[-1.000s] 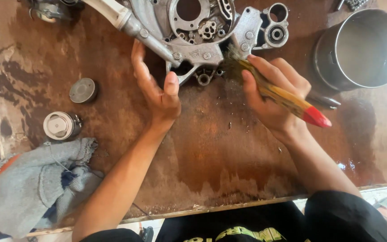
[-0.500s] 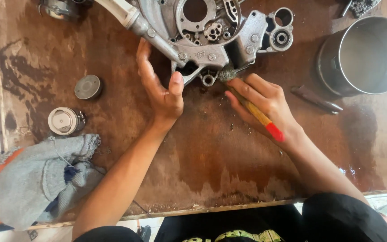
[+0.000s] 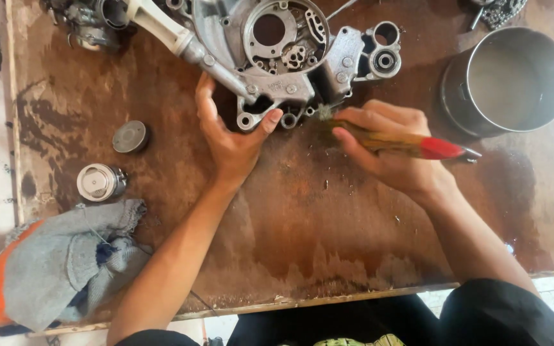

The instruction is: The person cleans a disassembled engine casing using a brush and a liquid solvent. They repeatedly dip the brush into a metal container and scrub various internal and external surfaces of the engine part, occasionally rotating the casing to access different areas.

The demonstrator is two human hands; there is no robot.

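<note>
stained, wet brown wooden bench [image 3: 328, 218]. left hand [image 3: 232, 138], open, braces the grey cast-metal engine casing [image 3: 277, 54] steady; right hand [image 3: 389, 147] closed around a red-tipped wooden brush [image 3: 399, 144], bristles at the casing's near edge.

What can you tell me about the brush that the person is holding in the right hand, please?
The brush is a paintbrush with a yellowish wooden handle, stained dark, ending in a red tip that points right toward the metal can. It lies almost level across the right hand, whose fingers wrap its middle. Its worn, dirty bristles press against the lower edge of the grey metal engine case, next to the left hand's thumb. The wet brown tabletop lies beneath it.
</note>
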